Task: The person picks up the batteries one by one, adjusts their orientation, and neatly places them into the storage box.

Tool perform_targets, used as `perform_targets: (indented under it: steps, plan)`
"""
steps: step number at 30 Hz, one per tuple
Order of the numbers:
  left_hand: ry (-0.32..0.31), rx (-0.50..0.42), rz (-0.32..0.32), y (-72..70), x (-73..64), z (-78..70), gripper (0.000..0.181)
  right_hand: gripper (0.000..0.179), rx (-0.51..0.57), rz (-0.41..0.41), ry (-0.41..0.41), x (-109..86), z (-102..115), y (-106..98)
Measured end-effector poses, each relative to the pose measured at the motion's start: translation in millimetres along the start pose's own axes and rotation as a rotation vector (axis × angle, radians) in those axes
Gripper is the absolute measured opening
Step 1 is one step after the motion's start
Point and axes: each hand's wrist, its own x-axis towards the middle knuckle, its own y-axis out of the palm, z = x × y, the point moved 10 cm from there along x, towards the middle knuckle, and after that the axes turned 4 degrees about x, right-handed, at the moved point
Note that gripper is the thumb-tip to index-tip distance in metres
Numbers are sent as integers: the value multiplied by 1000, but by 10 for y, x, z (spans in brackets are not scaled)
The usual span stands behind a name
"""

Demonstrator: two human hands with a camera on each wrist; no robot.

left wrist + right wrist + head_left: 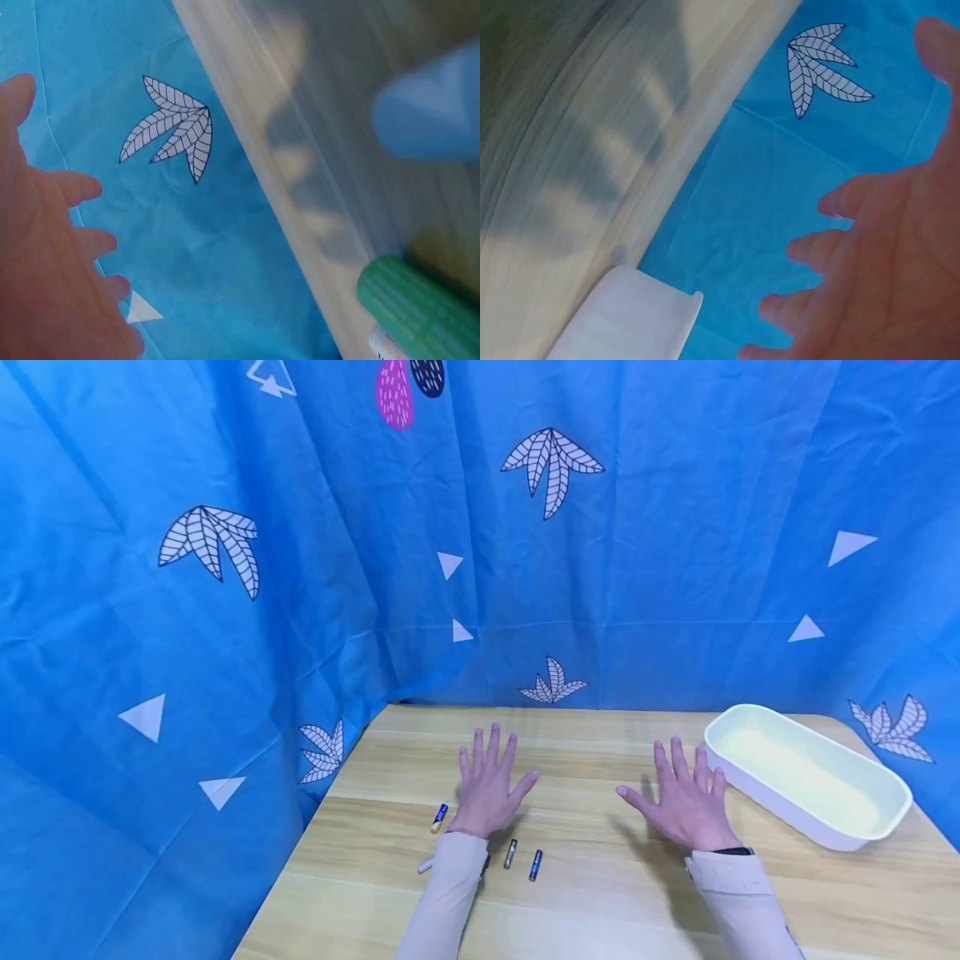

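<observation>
My left hand (486,792) hovers over the table, palm down, fingers straight and spread, holding nothing. Just left of its wrist lies a blue and gold battery (438,818). To the right of that sleeve are a dark grey battery (511,853) and a blue battery (536,865). A pale rod-like end (426,864) pokes out from under the left sleeve, the rest hidden. The left wrist view has a ribbed green cylinder (424,307) and a blurred blue rounded end (431,105). My right hand (686,806), also spread and holding nothing, is nearest the white tub (787,814).
The wooden table (600,902) has its left edge along a blue patterned curtain (660,527), which also hangs behind the far edge. The white tub stands at the table's right side, set at a slant.
</observation>
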Motion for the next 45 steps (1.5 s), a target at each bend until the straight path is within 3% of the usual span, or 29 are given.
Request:
perform_targets:
  steps: [6,12,18,26,32,36,41,45]
  plan:
    - [58,-16,15,-12,66,-175,81,108,15,18,2,31,-33,-114]
    - [102,-206,74,-88,49,-379,77,108,93,2,12,42,-163,-306]
    - [119,-350,161,-84,56,-577,79,111,103,-40,24,-111,-494,-530]
    - [98,-567,245,-36,238,-912,79,113,104,-120,38,-300,-981,-861]
    - [98,-624,270,98,327,-1270,76,121,96,-139,137,-423,-1379,-977]
    - [85,-683,280,204,428,-1487,74,130,91,-192,219,-517,-1649,-1044]
    - [22,-788,275,346,579,-1665,72,145,82,-247,295,-647,-1905,-1109]
    - [-21,-807,275,480,666,-1776,72,153,122,-244,344,-750,-2069,-1077]
